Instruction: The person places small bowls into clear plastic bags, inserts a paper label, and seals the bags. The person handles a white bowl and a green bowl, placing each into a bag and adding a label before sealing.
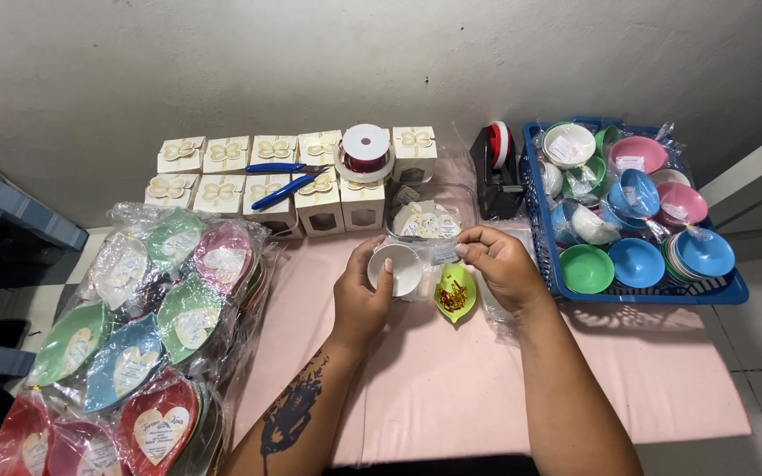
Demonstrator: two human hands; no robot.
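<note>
The left hand [359, 295] cups a small white bowl [396, 268], fingers curled around its rim, mouth facing up. Just right of it, the right hand [500, 264] pinches a small paper tag [444, 252] between thumb and fingertips, held at the bowl's right edge. A green leaf-shaped dish [455, 293] lies on the tabletop [451, 379] between both hands.

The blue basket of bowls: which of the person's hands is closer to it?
The right hand. It is just beside the blue basket, near its left wall, pinching a small tag. The left hand is farther away, holding a white bowl.
</note>
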